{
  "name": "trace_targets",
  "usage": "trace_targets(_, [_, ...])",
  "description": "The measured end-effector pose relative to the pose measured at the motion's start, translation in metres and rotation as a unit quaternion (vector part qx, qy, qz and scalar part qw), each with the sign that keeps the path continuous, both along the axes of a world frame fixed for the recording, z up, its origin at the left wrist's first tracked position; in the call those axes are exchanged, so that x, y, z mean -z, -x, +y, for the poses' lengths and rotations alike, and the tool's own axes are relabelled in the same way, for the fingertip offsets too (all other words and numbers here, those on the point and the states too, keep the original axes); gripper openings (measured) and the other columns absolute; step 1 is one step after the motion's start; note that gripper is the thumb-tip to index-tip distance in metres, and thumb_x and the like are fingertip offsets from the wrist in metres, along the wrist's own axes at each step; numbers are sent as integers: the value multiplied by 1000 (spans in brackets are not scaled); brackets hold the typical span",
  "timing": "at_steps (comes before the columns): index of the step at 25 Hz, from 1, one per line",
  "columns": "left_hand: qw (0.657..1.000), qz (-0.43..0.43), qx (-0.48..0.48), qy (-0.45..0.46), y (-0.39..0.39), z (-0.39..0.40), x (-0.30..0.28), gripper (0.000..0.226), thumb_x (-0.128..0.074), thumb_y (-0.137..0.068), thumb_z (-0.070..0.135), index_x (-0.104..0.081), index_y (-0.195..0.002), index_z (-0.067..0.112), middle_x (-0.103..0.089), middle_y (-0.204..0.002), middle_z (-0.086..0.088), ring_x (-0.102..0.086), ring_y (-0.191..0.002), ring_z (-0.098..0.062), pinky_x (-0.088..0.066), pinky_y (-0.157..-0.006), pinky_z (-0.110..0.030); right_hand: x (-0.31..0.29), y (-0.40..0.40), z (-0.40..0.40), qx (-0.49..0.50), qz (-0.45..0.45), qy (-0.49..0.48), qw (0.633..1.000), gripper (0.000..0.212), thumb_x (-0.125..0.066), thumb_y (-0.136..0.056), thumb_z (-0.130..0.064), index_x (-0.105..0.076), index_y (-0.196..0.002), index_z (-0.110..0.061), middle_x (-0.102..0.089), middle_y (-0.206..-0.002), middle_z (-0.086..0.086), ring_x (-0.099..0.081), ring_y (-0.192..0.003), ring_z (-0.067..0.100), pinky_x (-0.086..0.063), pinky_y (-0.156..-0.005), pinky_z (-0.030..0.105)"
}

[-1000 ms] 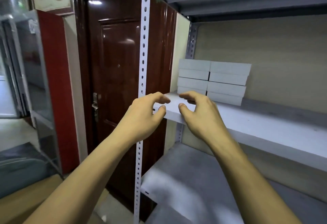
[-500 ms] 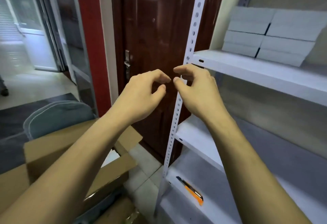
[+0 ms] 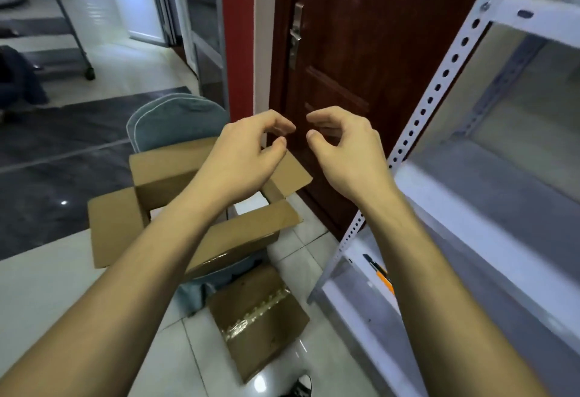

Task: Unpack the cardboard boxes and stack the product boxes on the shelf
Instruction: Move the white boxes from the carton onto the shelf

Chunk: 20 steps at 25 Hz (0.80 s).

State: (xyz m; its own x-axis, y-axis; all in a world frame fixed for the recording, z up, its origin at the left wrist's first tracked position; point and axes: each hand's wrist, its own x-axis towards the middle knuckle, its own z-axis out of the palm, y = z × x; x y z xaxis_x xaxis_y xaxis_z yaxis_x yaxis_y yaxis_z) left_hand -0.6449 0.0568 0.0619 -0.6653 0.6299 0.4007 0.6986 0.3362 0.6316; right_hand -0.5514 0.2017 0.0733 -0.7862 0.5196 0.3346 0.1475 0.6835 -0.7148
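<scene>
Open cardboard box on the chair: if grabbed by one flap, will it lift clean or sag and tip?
Likely sags: the open cardboard box has thin, splayed flaps. It probably tips easily, since it sits on a cushioned chair. White product boxes inside add weight; how many is hidden.

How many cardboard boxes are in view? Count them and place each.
2. An open cardboard box sits on the blue chair, under the left hand. A taped cardboard box lies on the floor below it. More may be hidden.

Brown cardboard box (image 3: 201, 233), white product box (image 3: 249, 208), grey shelf (image 3: 489, 208), dk red door (image 3: 361, 51).
</scene>
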Motion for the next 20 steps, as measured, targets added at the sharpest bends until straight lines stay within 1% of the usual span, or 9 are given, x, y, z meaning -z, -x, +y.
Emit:
trace_targets(2, [1000,-21,-15,10,10,-10,17,26,-55,-99,23,-67,-121,30,-67,-116,19,-57,-112,3,-39,-90,-12,14,13,-5,-14,-19,12,1000,27,-62,-98,-25,-68,-124,-28,-69,-122,-14,-60,-116,2,-45,-94,16])
trace_targets(3, [999,-32,-26,14,15,-14,24,26,-55,-99,23,-67,-121,29,-67,-116,18,-57,-112,3,-39,-89,-11,22,20,-7,-23,-28,18,999,27,-62,-98,-25,-68,-124,-29,-69,-122,-13,-60,-116,2,-46,-94,17])
trace_targets(6, [996,-60,-59,18,33,-24,46,25,-55,-99,20,-68,-119,28,-68,-116,18,-58,-111,3,-42,-93,-14,44,44,-7,-45,-47,38,997,27,-61,-97,-26,-68,-123,-28,-69,-122,-12,-61,-117,5,-50,-100,29])
trace_targets(9, [993,-79,-88,28,48,-29,66,25,-57,-98,19,-70,-118,26,-68,-113,19,-56,-106,7,-34,-88,0,64,69,-5,-61,-62,52,995,25,-61,-97,-25,-70,-120,-27,-69,-119,-11,-61,-113,4,-51,-98,30])
trace_targets(11, [990,-93,-103,33,60,-29,77,25,-57,-97,17,-70,-117,26,-68,-112,19,-56,-105,8,-35,-90,-1,80,86,-1,-71,-76,57,993,25,-62,-97,-23,-71,-120,-26,-69,-119,-11,-61,-109,2,-50,-94,19])
trace_targets(13, [986,-109,-121,36,71,-30,87,25,-56,-98,17,-70,-116,26,-69,-113,18,-57,-108,6,-41,-95,-12,94,99,3,-87,-98,63,989,27,-63,-97,-22,-70,-122,-24,-70,-118,-11,-60,-105,-2,-42,-83,2])
trace_targets(14, [984,-117,-132,38,77,-29,93,25,-56,-98,17,-69,-117,27,-69,-114,18,-58,-109,5,-42,-97,-16,101,108,7,-95,-110,68,987,27,-63,-96,-21,-71,-122,-24,-70,-118,-12,-60,-105,-2,-41,-80,0])
trace_targets(17, [976,-139,-160,49,89,-29,113,25,-53,-100,20,-67,-118,30,-68,-116,19,-58,-113,1,-44,-98,-23,119,127,18,-118,-133,78,981,26,-63,-96,-22,-71,-120,-26,-70,-117,-13,-61,-110,1,-46,-87,15])
trace_targets(20, [965,-170,-192,60,98,-27,138,25,-53,-101,21,-66,-119,32,-66,-117,21,-57,-112,3,-43,-92,-19,141,146,28,-143,-150,95,974,25,-63,-96,-24,-70,-120,-28,-69,-117,-14,-60,-113,1,-49,-93,23])
